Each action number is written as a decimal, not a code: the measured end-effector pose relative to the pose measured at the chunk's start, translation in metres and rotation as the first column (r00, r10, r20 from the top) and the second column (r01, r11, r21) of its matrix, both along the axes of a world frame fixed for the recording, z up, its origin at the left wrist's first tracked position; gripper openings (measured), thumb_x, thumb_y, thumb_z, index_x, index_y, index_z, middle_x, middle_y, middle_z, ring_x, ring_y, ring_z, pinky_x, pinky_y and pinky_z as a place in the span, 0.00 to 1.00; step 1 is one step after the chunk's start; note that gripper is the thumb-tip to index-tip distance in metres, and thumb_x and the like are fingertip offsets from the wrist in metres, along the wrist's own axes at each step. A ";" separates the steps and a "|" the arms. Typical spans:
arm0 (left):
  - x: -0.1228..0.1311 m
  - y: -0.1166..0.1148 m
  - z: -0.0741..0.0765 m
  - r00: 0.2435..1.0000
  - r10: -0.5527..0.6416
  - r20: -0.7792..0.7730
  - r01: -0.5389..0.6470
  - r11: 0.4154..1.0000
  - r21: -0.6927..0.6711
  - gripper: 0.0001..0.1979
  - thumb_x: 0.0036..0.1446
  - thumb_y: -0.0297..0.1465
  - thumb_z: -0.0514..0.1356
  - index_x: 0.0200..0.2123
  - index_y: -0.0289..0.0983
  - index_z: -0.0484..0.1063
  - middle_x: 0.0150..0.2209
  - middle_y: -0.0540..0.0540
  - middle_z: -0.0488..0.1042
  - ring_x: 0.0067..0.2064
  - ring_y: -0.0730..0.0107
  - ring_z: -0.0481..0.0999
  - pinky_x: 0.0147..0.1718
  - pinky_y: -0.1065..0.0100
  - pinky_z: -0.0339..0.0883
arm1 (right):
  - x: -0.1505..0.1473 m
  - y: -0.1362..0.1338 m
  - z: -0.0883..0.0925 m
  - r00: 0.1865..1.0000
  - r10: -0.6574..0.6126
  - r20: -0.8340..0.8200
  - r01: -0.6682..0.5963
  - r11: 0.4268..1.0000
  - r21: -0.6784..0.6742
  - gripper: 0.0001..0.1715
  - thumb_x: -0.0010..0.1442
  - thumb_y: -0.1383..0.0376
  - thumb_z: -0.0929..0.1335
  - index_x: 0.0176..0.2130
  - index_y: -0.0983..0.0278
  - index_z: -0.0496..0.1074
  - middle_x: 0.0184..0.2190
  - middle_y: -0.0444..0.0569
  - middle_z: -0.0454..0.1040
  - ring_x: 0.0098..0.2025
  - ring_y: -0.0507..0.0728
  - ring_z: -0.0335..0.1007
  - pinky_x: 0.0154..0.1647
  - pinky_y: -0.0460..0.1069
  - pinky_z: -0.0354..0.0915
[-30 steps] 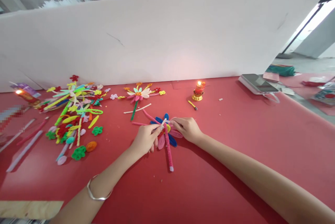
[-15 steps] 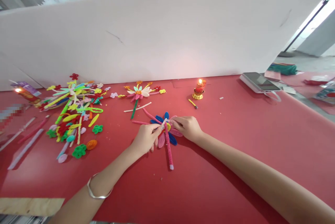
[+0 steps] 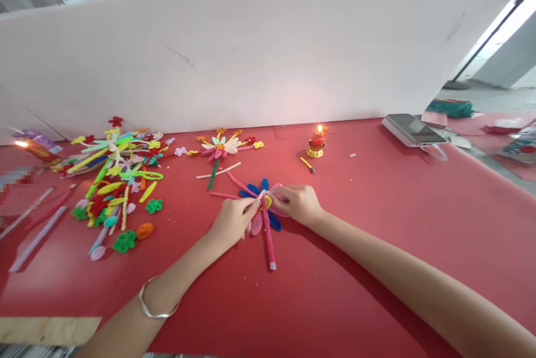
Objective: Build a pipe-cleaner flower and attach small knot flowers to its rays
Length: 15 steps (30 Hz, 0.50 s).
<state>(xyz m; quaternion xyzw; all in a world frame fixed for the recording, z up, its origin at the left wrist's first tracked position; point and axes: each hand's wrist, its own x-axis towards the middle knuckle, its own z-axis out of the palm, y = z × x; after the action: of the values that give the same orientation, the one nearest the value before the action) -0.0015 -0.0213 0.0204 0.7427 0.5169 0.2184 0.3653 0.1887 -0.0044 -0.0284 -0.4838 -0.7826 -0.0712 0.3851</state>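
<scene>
In the middle of the table lies a pipe-cleaner flower point(image 3: 274, 222) with blue and pink petals and a yellow centre. Its thick pink stem point(image 3: 268, 235) points toward me, the tip pale. Over the flower's centre my left hand point(image 3: 235, 217) pinches a short whitish pipe cleaner point(image 3: 262, 194). From the other side my right hand point(image 3: 302, 204) reaches it with closed thumb and forefinger, apparently on its other end; the fingertips hide the exact grip. Two thin pink pipe cleaners point(image 3: 238, 181) stick out to the upper left of the flower.
A finished-looking flower point(image 3: 219, 148) with a green stem lies farther back. To the left spreads a heap of pipe-cleaner pieces point(image 3: 113, 179). Lit candles burn at the back right point(image 3: 319, 140) and far left point(image 3: 37, 151). A phone-like device point(image 3: 412, 130) rests near the white panel point(image 3: 259, 56).
The whole view has shifted slightly. Both hands stay at the flower's centre, and the right fingertips have moved a little around the whitish pipe cleaner.
</scene>
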 end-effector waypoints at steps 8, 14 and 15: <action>0.000 0.000 0.001 0.999 -0.032 -0.037 0.035 0.997 0.067 0.21 0.60 0.42 0.49 0.33 0.35 0.75 0.11 0.54 0.62 0.12 0.77 0.63 0.15 0.76 0.55 | -0.001 -0.004 0.003 0.999 -0.016 0.032 0.016 1.000 0.001 0.23 0.60 0.56 0.62 0.19 0.64 0.67 0.14 0.43 0.65 0.17 0.46 0.52 0.21 0.44 0.44; 0.001 -0.001 0.001 0.998 -0.054 -0.024 0.056 0.994 0.095 0.19 0.60 0.41 0.49 0.34 0.36 0.76 0.11 0.53 0.63 0.14 0.76 0.63 0.16 0.75 0.55 | -0.004 -0.008 0.007 0.996 -0.054 0.069 0.059 0.996 -0.072 0.24 0.59 0.54 0.61 0.18 0.63 0.66 0.15 0.45 0.66 0.18 0.47 0.55 0.21 0.46 0.44; 0.001 -0.001 0.002 0.998 -0.058 -0.020 0.060 0.994 0.093 0.19 0.60 0.41 0.49 0.35 0.36 0.76 0.11 0.54 0.63 0.14 0.75 0.63 0.16 0.75 0.55 | -0.004 -0.009 0.007 0.996 -0.054 0.070 0.059 0.995 -0.077 0.24 0.59 0.54 0.61 0.19 0.63 0.66 0.15 0.45 0.66 0.18 0.48 0.55 0.21 0.46 0.44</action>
<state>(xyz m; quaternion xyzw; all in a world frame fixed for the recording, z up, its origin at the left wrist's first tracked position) -0.0004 -0.0227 0.0221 0.7758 0.4870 0.2252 0.3319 0.1847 -0.0131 -0.0216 -0.5179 -0.7835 -0.0677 0.3367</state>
